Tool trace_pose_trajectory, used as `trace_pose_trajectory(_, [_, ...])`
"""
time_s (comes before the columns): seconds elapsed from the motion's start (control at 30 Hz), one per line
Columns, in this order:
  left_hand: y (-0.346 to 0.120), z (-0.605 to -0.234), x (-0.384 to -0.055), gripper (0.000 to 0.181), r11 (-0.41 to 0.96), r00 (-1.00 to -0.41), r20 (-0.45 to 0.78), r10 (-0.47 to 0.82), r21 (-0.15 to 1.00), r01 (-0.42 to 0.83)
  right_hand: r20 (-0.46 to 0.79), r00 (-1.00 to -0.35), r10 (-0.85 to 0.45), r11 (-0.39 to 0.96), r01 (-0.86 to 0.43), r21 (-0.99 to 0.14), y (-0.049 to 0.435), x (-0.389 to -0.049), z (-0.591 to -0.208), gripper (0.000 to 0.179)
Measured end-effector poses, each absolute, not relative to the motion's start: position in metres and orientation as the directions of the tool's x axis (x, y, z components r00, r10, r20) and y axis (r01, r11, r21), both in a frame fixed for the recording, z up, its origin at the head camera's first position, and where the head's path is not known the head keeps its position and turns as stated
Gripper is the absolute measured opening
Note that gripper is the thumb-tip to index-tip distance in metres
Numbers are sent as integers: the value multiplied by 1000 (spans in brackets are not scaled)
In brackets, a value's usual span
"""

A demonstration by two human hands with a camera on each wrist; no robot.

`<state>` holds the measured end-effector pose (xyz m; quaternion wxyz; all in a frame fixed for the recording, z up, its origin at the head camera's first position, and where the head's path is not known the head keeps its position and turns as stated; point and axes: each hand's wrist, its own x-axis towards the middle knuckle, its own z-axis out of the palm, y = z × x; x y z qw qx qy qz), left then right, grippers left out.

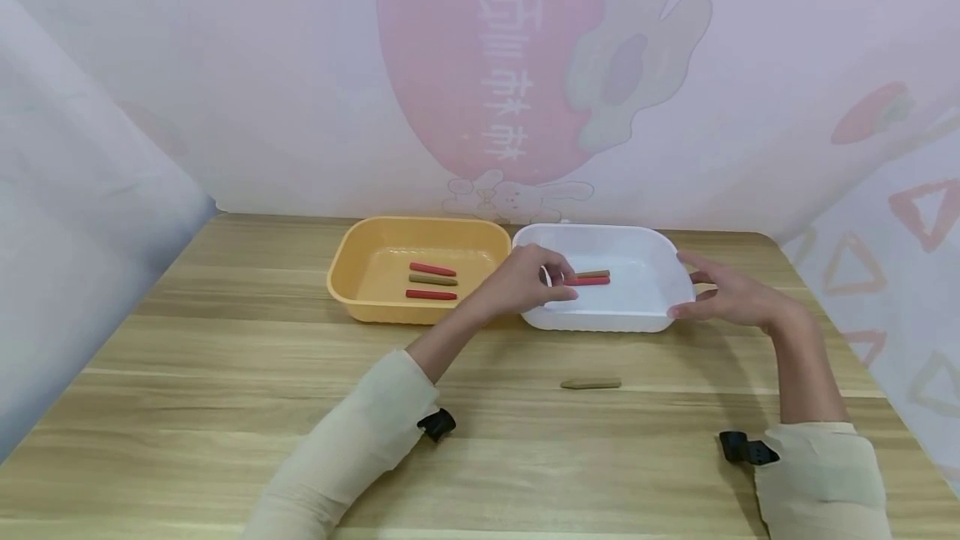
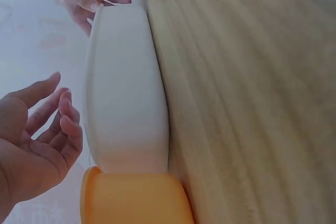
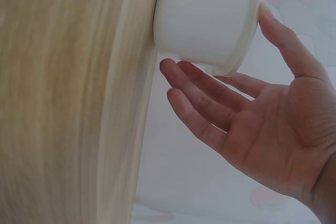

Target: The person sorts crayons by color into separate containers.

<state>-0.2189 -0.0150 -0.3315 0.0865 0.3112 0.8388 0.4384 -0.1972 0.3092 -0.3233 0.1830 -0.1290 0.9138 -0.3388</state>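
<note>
In the head view, my left hand (image 1: 528, 280) reaches over the left part of a white plastic basin (image 1: 648, 277). Its fingertips overlap the ends of a red crayon (image 1: 592, 281) and an olive crayon (image 1: 595, 274) lying side by side in there. The left wrist view shows that hand (image 2: 42, 135) with bent fingers, the thumb apart, and nothing visible between them. My right hand (image 1: 731, 294) touches the basin's right end. Seen from the right wrist, its thumb rests at the rim and the other fingers extend along the end wall (image 3: 210, 24).
A yellow basin (image 1: 382, 312) stands against the white one's left side, with two red crayons (image 1: 431, 295) and an olive crayon (image 1: 432, 280) inside. Another olive crayon (image 1: 591, 383) lies on the wooden table (image 1: 525, 457) in front. A printed curtain (image 1: 300, 107) hangs behind.
</note>
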Motion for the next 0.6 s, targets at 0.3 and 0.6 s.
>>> trace_pose_trajectory(0.3, [-23, -333, -201, 10, 330, -718, 82, 691, 848, 414, -240, -901, -362, 739, -121, -662, 310, -197, -323, 95])
trace_pose_trajectory(0.6, [-17, -340, -190, 14, 332, -631, 72, 772, 801, 498, -226, -896, -382, 730, -142, -669, 310, -199, -324, 93])
